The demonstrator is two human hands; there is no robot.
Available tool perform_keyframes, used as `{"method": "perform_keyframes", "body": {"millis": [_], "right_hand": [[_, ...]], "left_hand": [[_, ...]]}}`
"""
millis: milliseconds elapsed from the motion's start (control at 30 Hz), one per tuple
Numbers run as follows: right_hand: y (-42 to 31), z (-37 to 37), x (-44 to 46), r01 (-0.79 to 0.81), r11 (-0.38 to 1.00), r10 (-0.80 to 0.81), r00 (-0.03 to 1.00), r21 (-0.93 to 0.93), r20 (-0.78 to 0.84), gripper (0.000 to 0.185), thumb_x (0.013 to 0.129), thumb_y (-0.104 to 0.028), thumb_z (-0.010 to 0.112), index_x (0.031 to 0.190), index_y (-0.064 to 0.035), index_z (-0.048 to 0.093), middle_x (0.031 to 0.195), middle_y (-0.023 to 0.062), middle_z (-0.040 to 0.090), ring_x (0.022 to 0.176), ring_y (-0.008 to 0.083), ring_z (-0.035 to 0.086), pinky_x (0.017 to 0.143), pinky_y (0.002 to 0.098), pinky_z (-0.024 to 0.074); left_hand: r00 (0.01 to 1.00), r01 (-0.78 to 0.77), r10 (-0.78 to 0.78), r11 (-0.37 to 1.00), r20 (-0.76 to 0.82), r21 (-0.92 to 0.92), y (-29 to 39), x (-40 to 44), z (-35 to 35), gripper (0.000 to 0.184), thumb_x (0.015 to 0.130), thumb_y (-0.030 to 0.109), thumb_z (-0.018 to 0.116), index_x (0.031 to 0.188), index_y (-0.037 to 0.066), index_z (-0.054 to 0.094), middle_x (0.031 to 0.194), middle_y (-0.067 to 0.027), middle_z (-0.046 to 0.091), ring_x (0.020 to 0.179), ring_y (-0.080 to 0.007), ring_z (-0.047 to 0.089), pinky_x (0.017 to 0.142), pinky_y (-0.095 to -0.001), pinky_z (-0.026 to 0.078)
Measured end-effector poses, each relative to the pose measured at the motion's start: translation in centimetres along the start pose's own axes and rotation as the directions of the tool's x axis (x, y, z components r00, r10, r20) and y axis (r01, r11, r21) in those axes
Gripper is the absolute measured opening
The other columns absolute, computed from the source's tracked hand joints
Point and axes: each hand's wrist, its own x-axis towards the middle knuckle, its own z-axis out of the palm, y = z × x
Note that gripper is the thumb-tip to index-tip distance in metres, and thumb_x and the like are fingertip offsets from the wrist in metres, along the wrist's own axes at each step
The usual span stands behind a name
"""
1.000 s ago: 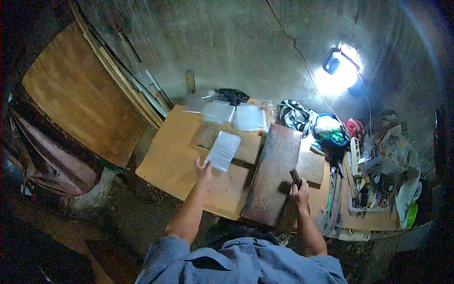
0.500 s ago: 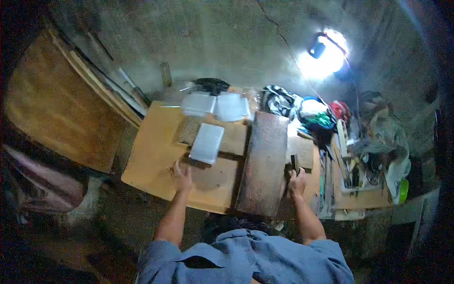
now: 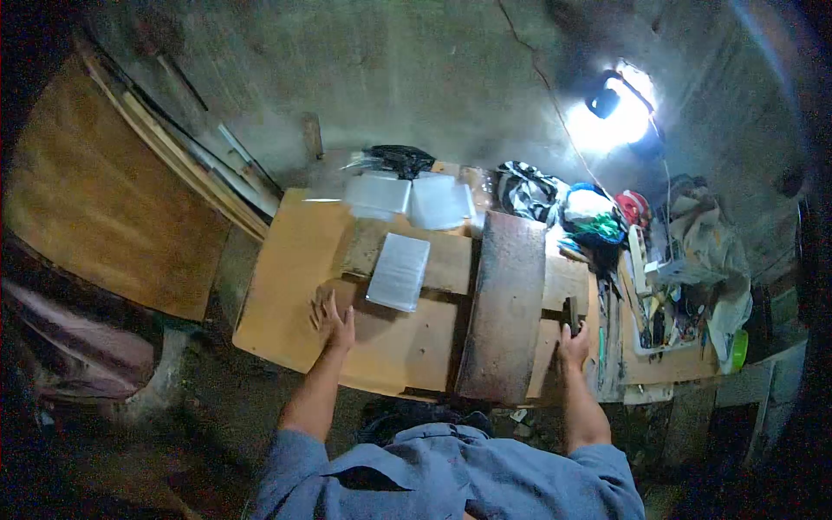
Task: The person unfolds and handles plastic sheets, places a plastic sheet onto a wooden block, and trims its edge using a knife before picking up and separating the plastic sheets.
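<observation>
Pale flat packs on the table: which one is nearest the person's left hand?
The front pack, lying partly on a wooden board just beyond the left hand; the other two sit side by side farther back.

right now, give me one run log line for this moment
left hand: open, empty | right hand: holding dark block | plastic packet: lying on board

We look through one head-worn camera, forward and steeply down over the wearer's blue shirt [image 3: 451, 472]. From above the near edge, our wide view takes in the whole tabletop [image 3: 282, 260], left hand [image 3: 332, 322], right hand [image 3: 574, 345] and the wall [image 3: 390, 78] beyond.
</observation>
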Motion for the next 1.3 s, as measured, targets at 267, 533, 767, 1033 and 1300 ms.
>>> {"method": "perform_keyframes", "body": {"millis": [267, 533, 767, 1033, 1300], "right_hand": [[-2.3, -1.1, 0.5, 0.049, 0.97, -0.074, 0.993, -0.239, -0.096, 0.051, 0.084, -0.037, 0.06, 0.119, -0.0016, 0.049, 0.108, 0.0218, 0.057, 0.101, 0.0403, 0.053, 0.086, 0.0442, 0.0426], [-17.4, 2.6, 1.8, 0.395, 0.91, -0.405, 0.912, -0.124, -0.063, 0.047, 0.083, -0.026, 0.064, 0.121, -0.0013, 0.049, 0.117, 0.021, 0.053, 0.11, 0.0365, 0.048, 0.096, 0.0422, 0.037], [-30.3, 12.7, 2.4, 0.524, 0.827, -0.562, 0.788, 0.204, 0.253, 0.041, 0.083, -0.019, 0.062, 0.119, -0.0032, 0.051, 0.11, 0.0203, 0.055, 0.103, 0.0364, 0.053, 0.088, 0.0395, 0.0429], [-39.5, 25.5, 3.8, 0.646, 0.726, -0.675, 0.602, 0.238, 0.426, 0.043, 0.082, -0.024, 0.061, 0.119, -0.0038, 0.051, 0.112, 0.0239, 0.055, 0.103, 0.0412, 0.052, 0.088, 0.0467, 0.0441], [-44.4, 33.7, 7.2, 0.662, 0.749, -0.571, 0.631, 0.02, 0.525, 0.055, 0.08, -0.033, 0.063, 0.126, -0.0107, 0.044, 0.125, 0.02, 0.047, 0.116, 0.0405, 0.045, 0.093, 0.0495, 0.0427]], "left_hand": [[0.99, -0.113, 0.097, 0.979, 0.101, 0.17, 1.2, 0.0, -2.3, 0.069, 0.09, 0.049, 0.045, 0.146, 0.015, 0.021, 0.152, -0.016, 0.006, 0.14, -0.0353, 0.003, 0.111, -0.0536, 0.0], [0.983, -0.078, 0.041, 0.975, 0.176, 0.209, 2.3, 0.5, -3.0, 0.071, 0.089, 0.053, 0.042, 0.148, 0.022, 0.015, 0.154, -0.0129, -0.001, 0.141, -0.0331, 0.0, 0.107, -0.0602, -0.006], [0.931, -0.045, -0.075, 0.948, 0.357, 0.315, 4.1, 1.6, -5.6, 0.072, 0.09, 0.054, 0.042, 0.147, 0.018, 0.017, 0.153, -0.0143, 0.005, 0.141, -0.0323, 0.001, 0.108, -0.0602, 0.0], [0.972, -0.1, 0.029, 0.948, 0.231, 0.301, 2.8, 1.6, -3.8, 0.073, 0.087, 0.051, 0.048, 0.145, 0.014, 0.025, 0.151, -0.0162, 0.015, 0.14, -0.0351, 0.01, 0.107, -0.0617, 0.006], [0.964, -0.063, 0.004, 0.975, 0.265, 0.215, 3.9, 2.7, -5.4, 0.074, 0.086, 0.05, 0.048, 0.144, 0.008, 0.027, 0.15, -0.0184, 0.019, 0.139, -0.0373, 0.014, 0.107, -0.0607, 0.009]]}}
